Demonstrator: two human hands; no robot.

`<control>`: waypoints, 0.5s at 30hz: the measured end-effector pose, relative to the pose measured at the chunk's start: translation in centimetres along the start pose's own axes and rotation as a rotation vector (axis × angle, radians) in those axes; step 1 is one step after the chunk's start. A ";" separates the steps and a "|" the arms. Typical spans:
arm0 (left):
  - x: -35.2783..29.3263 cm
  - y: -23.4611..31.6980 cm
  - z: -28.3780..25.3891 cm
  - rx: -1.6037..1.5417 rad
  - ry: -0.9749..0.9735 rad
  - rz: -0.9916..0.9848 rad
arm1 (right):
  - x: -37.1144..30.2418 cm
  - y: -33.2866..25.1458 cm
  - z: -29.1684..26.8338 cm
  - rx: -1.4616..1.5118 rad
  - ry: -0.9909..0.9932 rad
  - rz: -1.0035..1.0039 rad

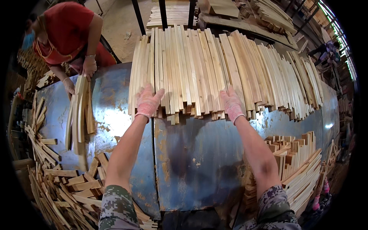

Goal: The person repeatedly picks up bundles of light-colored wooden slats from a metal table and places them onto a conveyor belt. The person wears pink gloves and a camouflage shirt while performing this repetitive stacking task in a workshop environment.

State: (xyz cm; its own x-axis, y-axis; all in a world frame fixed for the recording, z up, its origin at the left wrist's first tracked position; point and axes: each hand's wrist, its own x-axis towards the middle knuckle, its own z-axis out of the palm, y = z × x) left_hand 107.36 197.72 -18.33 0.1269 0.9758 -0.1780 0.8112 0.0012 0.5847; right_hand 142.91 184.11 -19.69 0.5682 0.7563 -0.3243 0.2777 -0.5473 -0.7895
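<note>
Both gloved hands, left hand (147, 100) and right hand (231, 103), lie flat and open on the wood slats (199, 69) (light, stiff, splintery); I'd grab their near ends.

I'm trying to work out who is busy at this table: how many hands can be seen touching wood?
4. The left hand and right hand, both gloved, press flat on the big row of wooden slats. The co-worker's two hands grip a slat bundle. Others may be hidden.

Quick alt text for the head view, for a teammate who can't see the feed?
Both gloved hands, left hand and right hand, lie flat on a wide row of pale wooden slats on a worn blue metal table. Across the table's left end, a person in red holds a smaller slat bundle.
</note>
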 end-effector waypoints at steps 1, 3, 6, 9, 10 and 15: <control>0.9 0.9 1.4 -0.036 -0.004 -0.014 | 1.3 1.1 0.7 -0.075 0.063 -0.039; 1.5 0.3 2.9 0.005 0.077 -0.043 | 0.8 0.1 3.2 -0.289 0.166 -0.054; 1.1 1.3 2.9 -0.052 0.108 -0.054 | 0.5 -0.1 4.1 -0.410 0.252 -0.057; -0.3 0.9 2.2 -0.009 0.065 -0.030 | -1.8 -2.6 3.7 -0.367 0.167 0.058; -1.5 1.0 1.8 -0.026 0.030 -0.044 | -3.1 -2.6 3.3 -0.350 0.153 0.076; -14.1 -1.2 0.5 -0.436 -0.062 0.085 | -13.2 4.1 -0.1 -0.148 0.058 0.121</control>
State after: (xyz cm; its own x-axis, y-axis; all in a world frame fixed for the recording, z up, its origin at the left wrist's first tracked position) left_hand 104.87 183.83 -16.92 0.2277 0.9614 -0.1542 0.4815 0.0265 0.8761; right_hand 136.66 171.81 -18.60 0.6472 0.6620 -0.3781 0.3130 -0.6830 -0.6600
